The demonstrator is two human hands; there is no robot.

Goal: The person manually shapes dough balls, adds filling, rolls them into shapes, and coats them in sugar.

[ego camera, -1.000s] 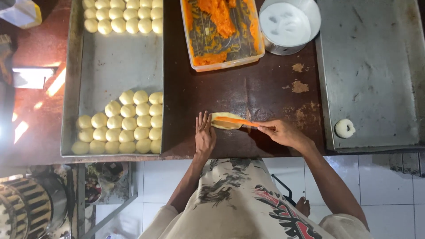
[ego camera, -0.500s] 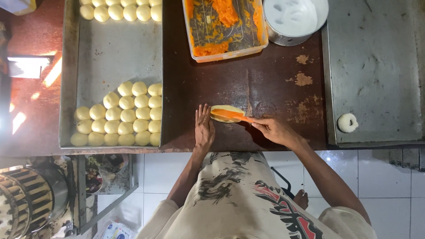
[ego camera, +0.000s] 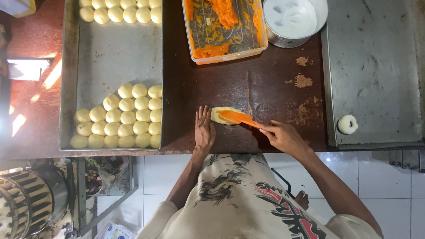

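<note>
Now | right hand [ego camera: 285,137] pinched orange spatula [ego camera: 237,117], drawn further across dough piece [ego camera: 220,114] | left hand [ego camera: 204,131] stayed flat beside dough piece, fingers spread

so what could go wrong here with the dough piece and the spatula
The dough piece lies near the table edge, so a hard stroke of the orange spatula in the right hand might push it toward the edge. The left hand steadies it closely, so orange filling may smear onto those fingers.
</note>
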